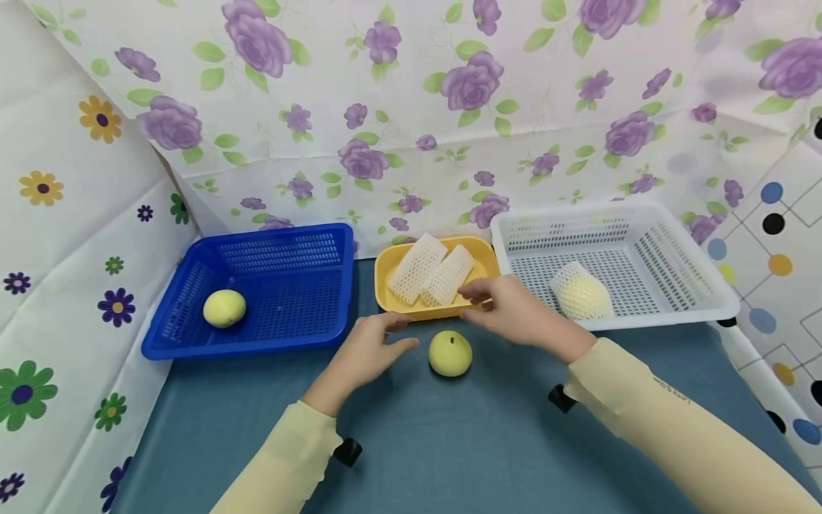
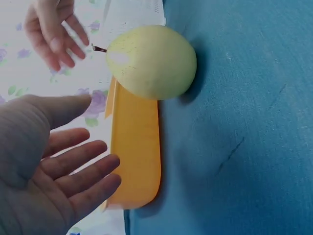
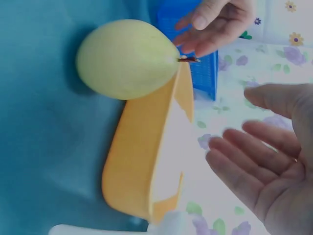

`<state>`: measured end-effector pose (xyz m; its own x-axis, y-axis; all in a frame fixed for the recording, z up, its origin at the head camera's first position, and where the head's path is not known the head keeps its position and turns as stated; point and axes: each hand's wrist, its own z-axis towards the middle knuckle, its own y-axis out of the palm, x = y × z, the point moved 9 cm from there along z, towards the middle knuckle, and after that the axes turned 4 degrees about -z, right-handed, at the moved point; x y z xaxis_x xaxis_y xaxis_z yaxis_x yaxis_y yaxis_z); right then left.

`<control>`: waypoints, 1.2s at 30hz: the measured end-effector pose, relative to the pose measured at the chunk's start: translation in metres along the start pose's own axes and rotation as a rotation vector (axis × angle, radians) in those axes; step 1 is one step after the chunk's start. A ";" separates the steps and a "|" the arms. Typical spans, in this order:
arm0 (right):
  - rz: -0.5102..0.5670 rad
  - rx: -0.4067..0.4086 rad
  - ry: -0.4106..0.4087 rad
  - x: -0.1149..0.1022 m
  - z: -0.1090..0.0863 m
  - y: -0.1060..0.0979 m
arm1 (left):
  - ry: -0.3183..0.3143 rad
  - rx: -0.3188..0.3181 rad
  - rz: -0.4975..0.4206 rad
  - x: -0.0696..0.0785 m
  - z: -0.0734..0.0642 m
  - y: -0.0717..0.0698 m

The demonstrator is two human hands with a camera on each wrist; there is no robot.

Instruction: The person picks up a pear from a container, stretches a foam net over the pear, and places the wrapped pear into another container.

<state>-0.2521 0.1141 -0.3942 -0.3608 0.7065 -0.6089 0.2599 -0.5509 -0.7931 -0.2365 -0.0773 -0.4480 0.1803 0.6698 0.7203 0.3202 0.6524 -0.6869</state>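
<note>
A yellow-green pear [image 1: 450,354] with a short dark stem stands upright on the blue-green cloth, between the two hands. To its left is my left hand [image 1: 366,355], fingers relaxed and apart from the pear. My right hand [image 1: 507,308] hovers to the pear's upper right, near the front rim of a yellow tray [image 1: 379,275], holding nothing. Two white foam net sleeves [image 1: 417,268] lie in that tray. Both wrist views show the palms facing inward with spread fingers, the left hand [image 2: 63,161] and the right hand [image 3: 269,156] each below the pear in the picture.
At the left is a blue basket [image 1: 257,350] holding one bare pear [image 1: 224,308]. A white basket [image 1: 668,318] at the right holds a pear in a foam net [image 1: 582,293]. Flowered sheets [image 1: 411,93] hang behind the table and at its sides.
</note>
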 end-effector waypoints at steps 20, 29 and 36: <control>-0.269 0.044 0.261 0.025 0.077 0.028 | -0.513 0.341 -0.336 -0.055 0.011 -0.007; -0.354 0.045 0.326 0.027 0.086 0.042 | -0.594 0.310 -0.484 -0.068 0.027 -0.001; -0.376 0.027 0.371 0.035 0.090 0.045 | -0.599 0.293 -0.565 -0.071 0.031 0.001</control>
<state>-0.3336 0.0746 -0.4497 -0.0819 0.9645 -0.2511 0.1484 -0.2373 -0.9600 -0.2777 -0.1133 -0.5030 -0.4791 0.2387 0.8447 -0.0530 0.9527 -0.2992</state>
